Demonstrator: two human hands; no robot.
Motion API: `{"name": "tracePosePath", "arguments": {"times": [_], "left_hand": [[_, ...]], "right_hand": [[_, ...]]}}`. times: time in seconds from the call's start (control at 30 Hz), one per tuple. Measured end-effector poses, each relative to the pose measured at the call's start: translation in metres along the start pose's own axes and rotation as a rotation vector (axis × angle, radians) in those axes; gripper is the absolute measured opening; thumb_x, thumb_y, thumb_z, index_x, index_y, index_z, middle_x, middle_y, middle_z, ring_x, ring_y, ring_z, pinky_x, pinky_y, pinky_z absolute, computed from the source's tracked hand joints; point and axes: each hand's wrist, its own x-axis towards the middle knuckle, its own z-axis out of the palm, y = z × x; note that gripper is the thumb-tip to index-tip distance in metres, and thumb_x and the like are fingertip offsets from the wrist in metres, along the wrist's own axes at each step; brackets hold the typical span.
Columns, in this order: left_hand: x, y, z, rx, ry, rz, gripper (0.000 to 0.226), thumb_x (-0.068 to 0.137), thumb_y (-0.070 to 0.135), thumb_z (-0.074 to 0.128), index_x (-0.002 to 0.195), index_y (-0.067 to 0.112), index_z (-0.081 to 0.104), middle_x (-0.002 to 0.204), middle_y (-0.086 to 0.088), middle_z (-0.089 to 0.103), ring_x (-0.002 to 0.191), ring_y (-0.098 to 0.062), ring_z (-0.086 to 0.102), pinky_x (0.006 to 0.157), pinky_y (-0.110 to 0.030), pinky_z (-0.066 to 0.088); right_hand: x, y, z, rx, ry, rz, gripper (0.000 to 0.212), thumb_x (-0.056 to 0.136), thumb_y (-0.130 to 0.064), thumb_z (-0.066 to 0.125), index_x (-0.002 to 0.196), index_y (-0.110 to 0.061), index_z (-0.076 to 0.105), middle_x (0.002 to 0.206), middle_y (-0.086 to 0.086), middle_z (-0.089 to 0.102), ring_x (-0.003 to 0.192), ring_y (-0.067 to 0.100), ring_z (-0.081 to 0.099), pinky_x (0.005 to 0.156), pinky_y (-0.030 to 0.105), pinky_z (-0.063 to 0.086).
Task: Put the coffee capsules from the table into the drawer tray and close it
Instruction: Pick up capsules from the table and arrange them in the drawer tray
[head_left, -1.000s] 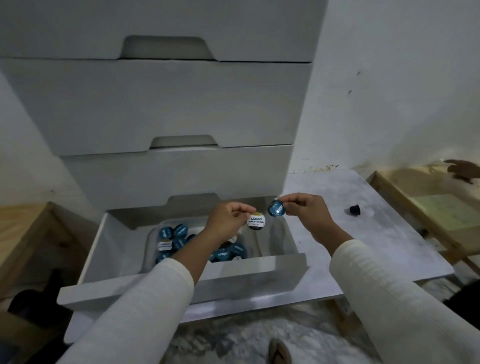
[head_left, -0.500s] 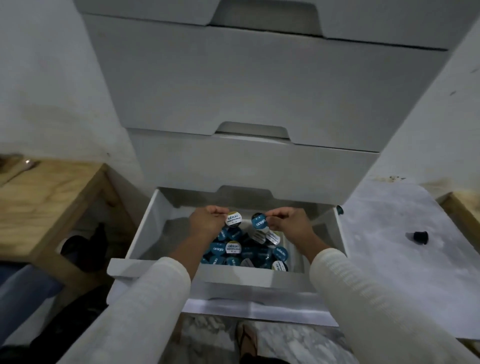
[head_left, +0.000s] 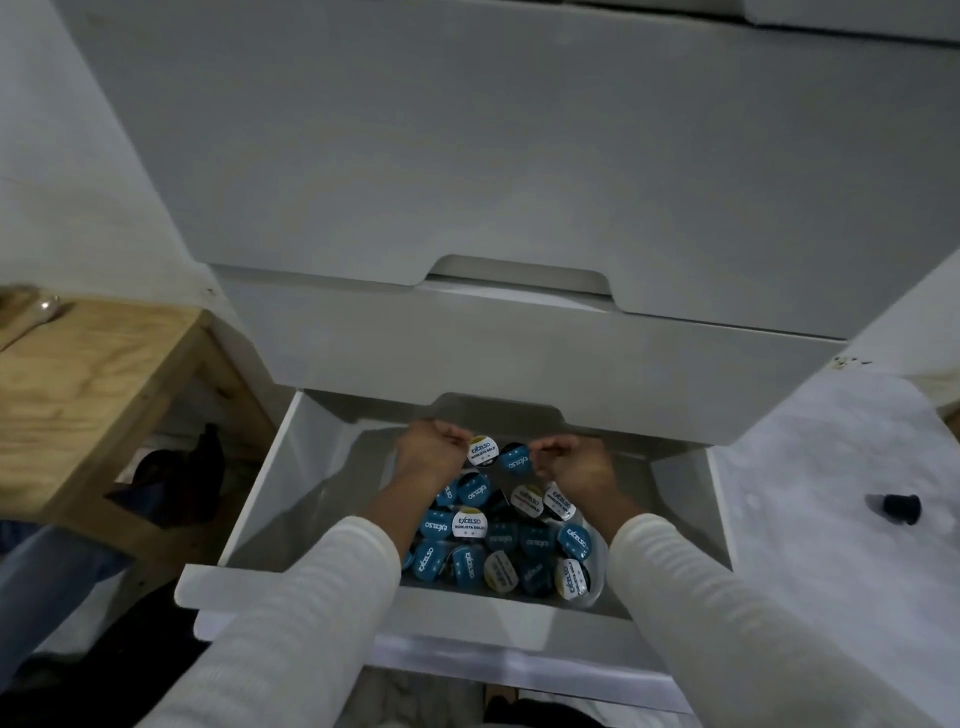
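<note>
The bottom drawer (head_left: 270, 499) stands pulled open, and the tray (head_left: 597, 582) inside it holds several blue-lidded and white-lidded coffee capsules (head_left: 470, 525). My left hand (head_left: 431, 454) pinches a white-lidded capsule (head_left: 481, 451) above the far end of the tray. Right beside it, my right hand (head_left: 569, 462) pinches a blue-lidded capsule (head_left: 515, 458). The two held capsules almost touch. One dark capsule (head_left: 893, 509) lies on its side on the white table (head_left: 831, 519) at the right.
Closed white drawers (head_left: 467, 208) rise above the open one. A wooden shelf unit (head_left: 88, 384) stands at the left with dark things under it. The drawer's front panel (head_left: 415, 613) is near my forearms.
Both hands have carried their capsules from the table side leftward and over the tray. The view has swung left and closer to the drawer.
</note>
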Motion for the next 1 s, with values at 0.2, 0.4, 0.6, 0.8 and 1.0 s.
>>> {"name": "tracePosePath", "arguments": {"times": [0.2, 0.4, 0.6, 0.8, 1.0], "left_hand": [[0.006, 0.000, 0.006, 0.114, 0.028, 0.008, 0.014, 0.088, 0.012, 0.060, 0.089, 0.018, 0.072, 0.103, 0.000, 0.073, 0.081, -0.009, 0.061, 0.082, -0.018, 0.047], [0.004, 0.003, 0.007, 0.288, 0.064, 0.046, 0.020, 0.086, 0.011, 0.062, 0.075, 0.025, 0.069, 0.090, 0.001, 0.073, 0.075, -0.011, 0.067, 0.072, -0.024, 0.057], [-0.013, 0.007, 0.001, 0.509, 0.088, 0.204, 0.017, 0.090, 0.018, 0.054, 0.085, 0.015, 0.070, 0.082, -0.009, 0.072, 0.074, -0.021, 0.069, 0.069, -0.032, 0.061], [-0.045, 0.016, 0.003, 0.797, 0.088, 0.453, 0.026, 0.094, 0.012, 0.046, 0.113, 0.001, 0.059, 0.116, -0.015, 0.061, 0.108, -0.028, 0.057, 0.087, -0.035, 0.049], [-0.076, 0.012, 0.018, 0.905, 0.087, 0.669, 0.029, 0.095, 0.014, 0.039, 0.113, 0.003, 0.059, 0.120, -0.015, 0.056, 0.114, -0.028, 0.046, 0.100, -0.034, 0.036]], "right_hand": [[0.004, 0.004, 0.004, -0.046, -0.007, 0.049, 0.017, 0.081, 0.001, 0.064, 0.074, -0.013, 0.069, 0.077, 0.005, 0.067, 0.070, 0.018, 0.061, 0.078, 0.030, 0.054], [-0.001, 0.002, 0.005, -0.085, -0.034, -0.005, 0.010, 0.082, -0.002, 0.065, 0.086, -0.009, 0.071, 0.094, 0.012, 0.072, 0.078, 0.019, 0.064, 0.085, 0.031, 0.053], [-0.017, -0.004, -0.004, -0.507, -0.043, -0.260, 0.022, 0.088, -0.022, 0.058, 0.107, -0.017, 0.068, 0.108, 0.007, 0.071, 0.097, 0.022, 0.065, 0.091, 0.029, 0.050], [-0.045, -0.009, -0.012, -0.852, -0.044, -0.436, 0.032, 0.093, -0.027, 0.045, 0.121, -0.014, 0.055, 0.122, 0.014, 0.060, 0.104, 0.031, 0.057, 0.087, 0.033, 0.046], [-0.079, -0.011, -0.033, -1.034, 0.055, -0.570, 0.045, 0.096, -0.028, 0.037, 0.136, -0.007, 0.036, 0.140, 0.012, 0.042, 0.129, 0.027, 0.038, 0.103, 0.037, 0.037]]}}
